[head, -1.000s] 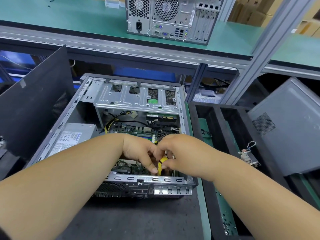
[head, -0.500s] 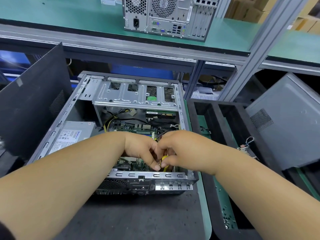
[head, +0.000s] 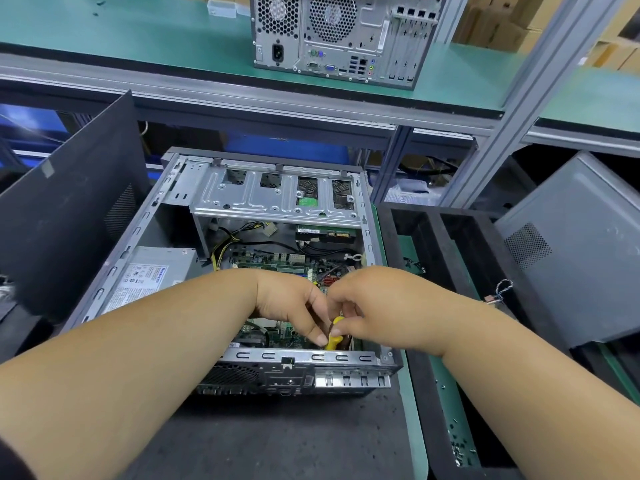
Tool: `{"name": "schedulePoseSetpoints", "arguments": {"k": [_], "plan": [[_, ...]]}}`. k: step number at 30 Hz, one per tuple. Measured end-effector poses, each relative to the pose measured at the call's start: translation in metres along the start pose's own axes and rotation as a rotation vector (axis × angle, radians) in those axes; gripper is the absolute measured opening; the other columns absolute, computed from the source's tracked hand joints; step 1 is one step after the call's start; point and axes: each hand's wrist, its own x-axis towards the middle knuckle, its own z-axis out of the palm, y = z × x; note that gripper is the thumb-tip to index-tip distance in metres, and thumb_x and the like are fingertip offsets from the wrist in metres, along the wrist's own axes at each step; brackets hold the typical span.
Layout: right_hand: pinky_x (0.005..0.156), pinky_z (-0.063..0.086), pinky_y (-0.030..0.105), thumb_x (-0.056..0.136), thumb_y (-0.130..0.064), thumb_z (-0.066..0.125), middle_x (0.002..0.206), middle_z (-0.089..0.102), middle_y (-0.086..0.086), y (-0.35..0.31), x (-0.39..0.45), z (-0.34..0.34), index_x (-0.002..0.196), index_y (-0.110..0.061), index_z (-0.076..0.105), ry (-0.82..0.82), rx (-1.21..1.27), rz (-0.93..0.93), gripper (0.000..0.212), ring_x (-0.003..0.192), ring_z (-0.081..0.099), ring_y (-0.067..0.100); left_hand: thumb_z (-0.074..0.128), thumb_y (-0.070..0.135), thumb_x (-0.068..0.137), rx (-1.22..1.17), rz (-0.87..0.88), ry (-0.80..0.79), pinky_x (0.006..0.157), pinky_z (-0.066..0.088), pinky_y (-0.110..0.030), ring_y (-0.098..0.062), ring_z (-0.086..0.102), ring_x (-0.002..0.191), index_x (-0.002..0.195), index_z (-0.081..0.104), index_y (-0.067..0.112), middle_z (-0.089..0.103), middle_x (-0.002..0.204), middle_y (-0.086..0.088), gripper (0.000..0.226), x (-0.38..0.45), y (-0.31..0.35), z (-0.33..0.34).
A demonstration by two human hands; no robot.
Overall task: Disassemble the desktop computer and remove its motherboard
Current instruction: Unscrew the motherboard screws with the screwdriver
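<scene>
Computer case (head: 114,271): lies on its side on the dark mat, open side up, rear panel nearest the camera.
Motherboard (head: 277,263): green, seated on the case floor, partly hidden by both hands.
Drive cage (head: 277,199): silver metal, spans the far end of the case.
Power supply (head: 152,271): grey box with a label, at the left side inside the case.
Yellow part (head: 335,337): small, stands just inside the near right corner of the case; its type cannot be told.
Left hand (head: 291,303): fingers curled, fingertips pinching the yellow part.
Right hand (head: 374,306): fingers curled, pinching the same yellow part from the right.
Side panel (head: 69,209): black, leans upright left of the case.
Second computer (head: 339,36): upright on the far green shelf, rear facing the camera.
Black tray (head: 450,237): divided, just right of the case.
</scene>
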Motion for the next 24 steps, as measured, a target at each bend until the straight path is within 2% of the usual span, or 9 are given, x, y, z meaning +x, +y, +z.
{"name": "schedulePoseSetpoints", "arguments": {"k": [5,8,10,13,15,18,21,24], "plan": [[0.08,0.043,0.028,0.088,-0.02,0.067,0.097,0.054,-0.008,-0.002,0.002,-0.008,0.108,-0.028,0.069,-0.069,0.033,-0.014,0.021,0.089,0.05,0.01,0.072,0.02,0.08,-0.078,0.026,-0.02,0.079,0.043,-0.01,0.005,0.058,0.078,0.081,0.072,0.04,0.065,0.079,0.023,0.02,0.0,-0.001,0.0],[0.083,0.046,0.032,0.086,-0.009,0.068,0.101,0.053,-0.008,-0.003,0.001,-0.011,0.104,-0.029,0.072,-0.104,0.071,-0.037,0.028,0.092,0.053,0.012,0.07,0.012,0.085,-0.063,0.024,-0.022,0.076,0.042,-0.006,0.007,0.057,0.074,0.074,0.072,0.04,0.064,0.074,0.024,0.031,0.0,-0.001,-0.002],[0.083,0.047,0.034,0.084,-0.006,0.069,0.1,0.054,-0.008,-0.004,-0.001,-0.011,0.102,-0.029,0.073,-0.099,0.129,-0.043,0.029,0.089,0.055,0.011,0.072,0.012,0.084,-0.033,0.007,-0.015,0.077,0.042,-0.007,0.007,0.058,0.076,0.074,0.072,0.038,0.066,0.075,0.023,0.028,0.0,-0.001,-0.003],[0.081,0.048,0.031,0.083,-0.011,0.07,0.098,0.055,-0.012,-0.001,-0.003,-0.009,0.108,-0.031,0.069,-0.076,0.157,-0.043,0.032,0.087,0.057,0.008,0.077,0.015,0.08,-0.001,-0.034,0.038,0.081,0.043,-0.013,0.005,0.06,0.077,0.08,0.072,0.027,0.067,0.076,0.021,0.013,0.0,-0.001,-0.002],[0.08,0.047,0.027,0.084,-0.025,0.071,0.098,0.057,-0.013,0.002,-0.002,-0.007,0.109,-0.03,0.067,-0.033,0.155,-0.046,0.026,0.087,0.056,0.007,0.077,0.013,0.079,-0.012,-0.03,0.048,0.08,0.042,-0.013,0.006,0.06,0.075,0.077,0.072,0.031,0.067,0.074,0.021,0.019,0.001,0.0,-0.001],[0.078,0.047,0.03,0.089,-0.037,0.064,0.093,0.06,-0.009,0.004,0.001,-0.002,0.102,-0.026,0.065,-0.02,0.07,-0.021,0.016,0.085,0.054,0.009,0.076,0.012,0.08,-0.01,-0.009,0.036,0.075,0.042,-0.007,0.007,0.057,0.072,0.069,0.071,0.041,0.064,0.07,0.024,0.031,0.001,0.002,-0.001],[0.076,0.046,0.031,0.091,-0.033,0.063,0.092,0.06,-0.008,0.003,0.005,0.0,0.102,-0.025,0.064,-0.058,0.054,-0.017,0.013,0.085,0.053,0.01,0.076,0.01,0.08,-0.014,-0.002,0.019,0.079,0.044,-0.013,0.002,0.057,0.075,0.074,0.071,0.037,0.064,0.074,0.019,0.029,-0.001,0.003,-0.002],[0.079,0.044,0.029,0.09,-0.023,0.065,0.096,0.054,-0.009,0.004,0.006,-0.003,0.107,-0.028,0.067,-0.072,0.082,-0.029,0.018,0.089,0.051,0.01,0.074,0.01,0.082,0.026,-0.034,-0.01,0.088,0.046,-0.023,-0.005,0.058,0.081,0.089,0.071,0.015,0.065,0.082,0.009,0.009,-0.002,0.004,-0.001]]}}
